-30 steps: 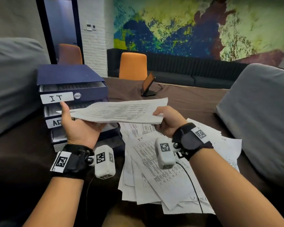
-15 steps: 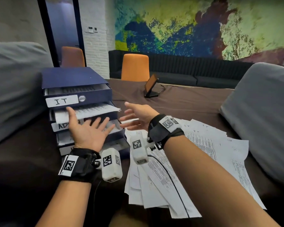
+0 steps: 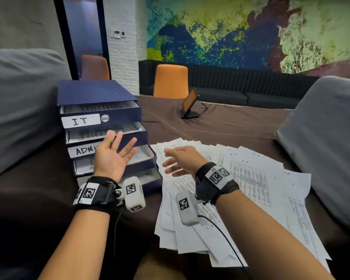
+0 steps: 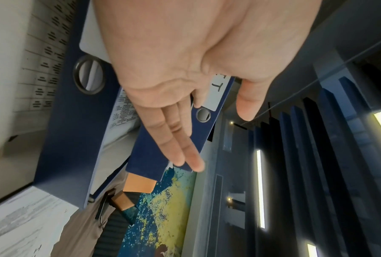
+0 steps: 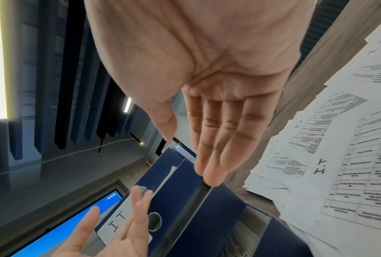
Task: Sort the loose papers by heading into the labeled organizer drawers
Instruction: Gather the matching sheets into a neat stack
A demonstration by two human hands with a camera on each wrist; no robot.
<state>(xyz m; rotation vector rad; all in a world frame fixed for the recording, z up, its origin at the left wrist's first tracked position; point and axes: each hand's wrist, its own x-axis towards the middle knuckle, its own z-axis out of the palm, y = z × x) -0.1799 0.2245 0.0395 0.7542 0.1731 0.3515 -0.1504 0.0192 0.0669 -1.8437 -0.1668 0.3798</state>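
I see my left hand (image 3: pixel 111 158) at centre left, palm up with fingers (image 3: pixel 117 141) spread, holding nothing, in front of the blue organizer (image 3: pixel 95 93). Its four drawers stand partly pulled out; the top label (image 3: pixel 80 120) reads IT, and the second label (image 3: pixel 83 151), partly hidden by my hand, starts ADM. My right hand (image 3: pixel 182 160) hovers flat, empty, at centre, just above the fanned loose papers (image 3: pixel 251 188) covering the brown bench (image 3: pixel 230 126) toward lower right. A small tilted screen (image 3: pixel 189 106) stands farther back.
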